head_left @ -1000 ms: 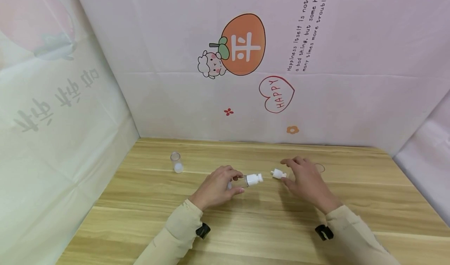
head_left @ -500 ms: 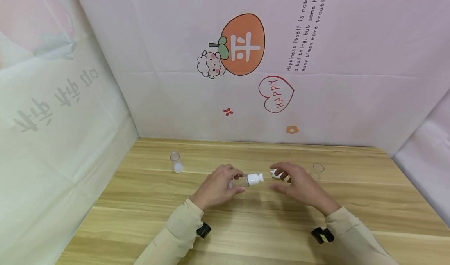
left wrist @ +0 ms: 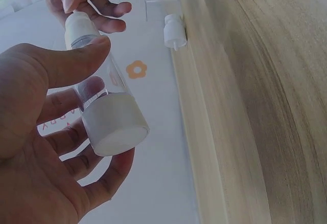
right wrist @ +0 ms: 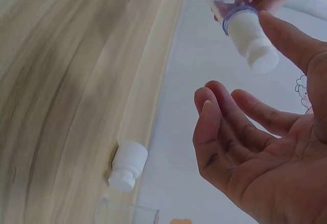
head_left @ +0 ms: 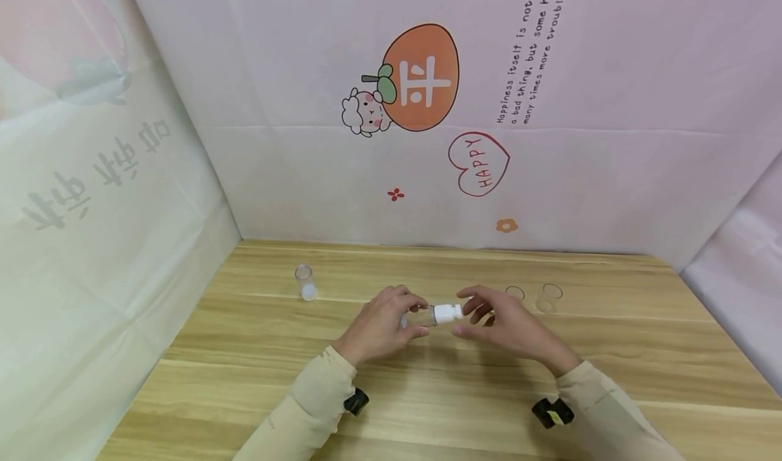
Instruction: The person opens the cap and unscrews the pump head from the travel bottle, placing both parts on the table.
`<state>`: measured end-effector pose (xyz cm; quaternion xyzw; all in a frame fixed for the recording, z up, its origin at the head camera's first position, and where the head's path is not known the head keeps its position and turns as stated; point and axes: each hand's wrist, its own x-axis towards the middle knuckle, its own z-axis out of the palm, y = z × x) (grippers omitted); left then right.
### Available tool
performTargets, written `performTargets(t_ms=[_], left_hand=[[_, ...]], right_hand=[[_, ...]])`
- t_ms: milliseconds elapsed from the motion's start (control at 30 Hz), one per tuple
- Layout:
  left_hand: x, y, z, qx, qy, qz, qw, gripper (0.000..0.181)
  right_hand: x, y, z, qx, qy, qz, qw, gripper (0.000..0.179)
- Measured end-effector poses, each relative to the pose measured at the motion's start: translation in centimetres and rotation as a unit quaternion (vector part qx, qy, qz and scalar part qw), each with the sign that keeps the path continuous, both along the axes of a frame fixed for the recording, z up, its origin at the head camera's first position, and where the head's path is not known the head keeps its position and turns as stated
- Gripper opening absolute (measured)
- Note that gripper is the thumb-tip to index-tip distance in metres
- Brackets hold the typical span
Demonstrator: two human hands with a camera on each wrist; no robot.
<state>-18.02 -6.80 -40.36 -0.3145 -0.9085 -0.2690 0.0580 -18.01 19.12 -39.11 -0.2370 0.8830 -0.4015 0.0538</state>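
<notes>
My left hand (head_left: 379, 322) grips a small clear bottle (left wrist: 115, 124) with a white base and a white pump top (head_left: 448, 313). The bottle is tilted nearly level, its top pointing right. My right hand (head_left: 510, 322) is at that top, thumb and fingers spread and bent around empty space. Whether its thumb touches the pump top, I cannot tell. A separate white pump piece (right wrist: 127, 165) lies on the table below my right hand, its thin stem showing in the left wrist view. The head view hides that piece behind the right hand.
A clear bottle with a white bottom (head_left: 307, 284) stands at the table's left rear. Two clear caps, one with its rim (head_left: 515, 290) partly behind the right hand and another clear cap (head_left: 550, 299), stand to the right. A printed cloth (head_left: 305, 176) hangs behind the table.
My right hand has let go of the loose white pump piece, leaving it on the table, and has moved left to the held bottle's top. The left hand has shifted slightly right.
</notes>
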Motion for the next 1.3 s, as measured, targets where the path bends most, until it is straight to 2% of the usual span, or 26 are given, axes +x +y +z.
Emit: performTargets(t_ms=[333,533,767,1100,1300], left_hand=[[0.1,0.2,0.2,0.002,0.007,-0.005,1.0000,0.035],[0.3,0.3,0.2,0.000,0.015,-0.003,0.9999,0.035],[0.3,0.4,0.2,-0.002,0.020,-0.006,0.9998,0.035],[0.3,0.5,0.3,-0.009,0.014,-0.021,0.9997,0.036],[0.4,0.3,0.4,-0.008,-0.002,-0.024,0.9997,0.038]], right_hand=[[0.5,-1.2,0.1,-0.013,-0.012,0.014,0.9997,0.058],[0.5,-1.7,-0.2,-0.016,-0.005,-0.002,0.9999,0.044],[0.8,-2.2,-0.1,-0.040,-0.017,-0.004,0.9990,0.028],[0.9,-2.4,-0.3,-0.037,-0.003,-0.011,0.9993,0.020],[0.9,-2.4,-0.2,-0.033,0.002,-0.016,0.9993,0.017]])
